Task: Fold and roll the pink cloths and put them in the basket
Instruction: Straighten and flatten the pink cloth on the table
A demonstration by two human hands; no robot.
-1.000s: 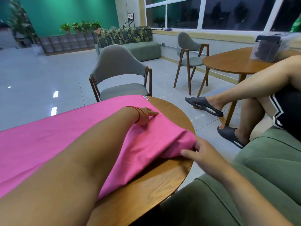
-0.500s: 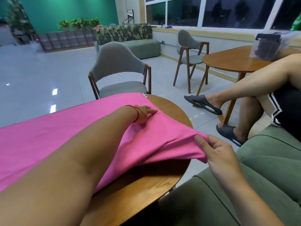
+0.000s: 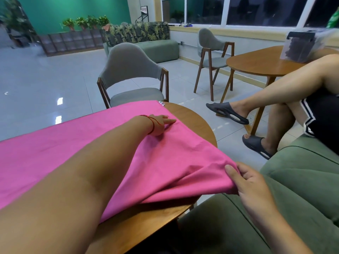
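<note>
Now the right hand point(image 3: 251, 182) pinches a corner of the pink cloth point(image 3: 64, 147) off the right edge of the table point(image 3: 192, 121); the left hand point(image 3: 159, 124), fingers flat, pins its far side.

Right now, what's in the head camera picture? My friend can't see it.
A pink cloth lies spread over a round wooden table. The left hand rests on it, and the right hand pinches its near corner.

No text can be read; dark lettering is seen on a white sign point(image 3: 144, 9) by the far wall, but it is blurred beyond reading.
</note>
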